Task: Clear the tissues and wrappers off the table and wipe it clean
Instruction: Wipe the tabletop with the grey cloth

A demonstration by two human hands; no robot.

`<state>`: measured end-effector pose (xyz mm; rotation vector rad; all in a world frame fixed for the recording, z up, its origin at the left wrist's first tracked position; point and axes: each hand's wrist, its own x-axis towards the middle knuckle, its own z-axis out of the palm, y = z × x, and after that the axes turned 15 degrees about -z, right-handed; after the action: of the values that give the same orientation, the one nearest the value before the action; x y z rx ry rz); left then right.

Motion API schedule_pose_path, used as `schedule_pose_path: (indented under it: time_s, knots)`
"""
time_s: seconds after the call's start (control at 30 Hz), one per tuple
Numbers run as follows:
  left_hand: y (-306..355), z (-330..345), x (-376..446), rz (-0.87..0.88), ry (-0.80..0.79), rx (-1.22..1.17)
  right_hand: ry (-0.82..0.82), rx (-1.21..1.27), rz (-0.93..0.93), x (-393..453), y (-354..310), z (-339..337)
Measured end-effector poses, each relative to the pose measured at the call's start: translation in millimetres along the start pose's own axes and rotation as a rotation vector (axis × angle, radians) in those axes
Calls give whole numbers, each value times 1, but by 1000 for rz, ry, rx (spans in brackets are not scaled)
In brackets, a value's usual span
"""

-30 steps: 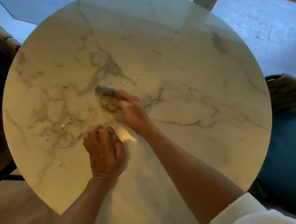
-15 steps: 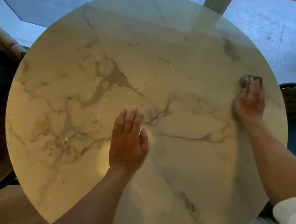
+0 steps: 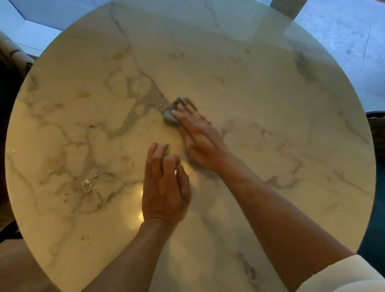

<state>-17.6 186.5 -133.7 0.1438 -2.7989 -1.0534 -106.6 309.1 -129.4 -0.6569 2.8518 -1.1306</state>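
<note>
Fingers of the left hand (image 3: 165,188) are loosely bent and hold nothing; they rest on the round marble table (image 3: 289,182) just below its middle, with the tips toward 12 o'clock. Fingers of the right hand (image 3: 202,142) are straight and pressed flat on a small grey cloth (image 3: 172,114) near the centre of the table, so nothing is clenched there. To the left of both hands, at about 9 o'clock from the left hand, lie small crumbs (image 3: 127,158) and one little crumpled scrap (image 3: 86,184); I cannot tell if the scrap is a bit of wrapper or tissue. I judge the step in hand is the wiping, since no whole tissues or wrappers show on the table. The next move, I think, calls for pushing the cloth toward 9 o'clock through the crumbs and gathering them, with firm flat pressure so they do not scatter over the edge. Counted: two hands, one cloth, one table, one scrap, and many crumbs, too small to count.
</note>
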Motion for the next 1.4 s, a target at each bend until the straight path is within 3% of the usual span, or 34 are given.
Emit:
schedule_pose_path:
  time_s: [0.13, 0.27, 0.33, 0.4, 0.5, 0.67, 0.9, 1.0, 1.17, 1.4]
  knots:
    - [2, -6, 2, -243, 180, -203, -90, 280, -65, -14, -47, 15]
    - [4, -6, 2, -231, 208, -158, 143, 805, 244, -14, -70, 1]
    - [2, -5, 2, -191, 163, -112, 332, 899, 348, -7, -55, -22]
    - [0, -3, 3, -173, 125, -64, 564, 814, 437, 1, -23, -56]
    - [0, -1, 6, -187, 99, -18, 682, 276, 415, 3, 50, -113]
    - [0, 1, 8, -175, 97, 50, 477, -235, 451, -11, 146, -179]
    - [-1, 4, 11, -196, 109, 77, 277, -342, 454, 13, 159, -149]
    - [0, 4, 11, -208, 109, 84, 204, -316, 424, 21, 147, -140]
    - [1, 6, 11, -212, 125, 78, 103, -215, 179, 49, 104, -91]
    - [-7, 7, 7, -256, 138, 163, -102, 70, -169, 29, -9, 2]
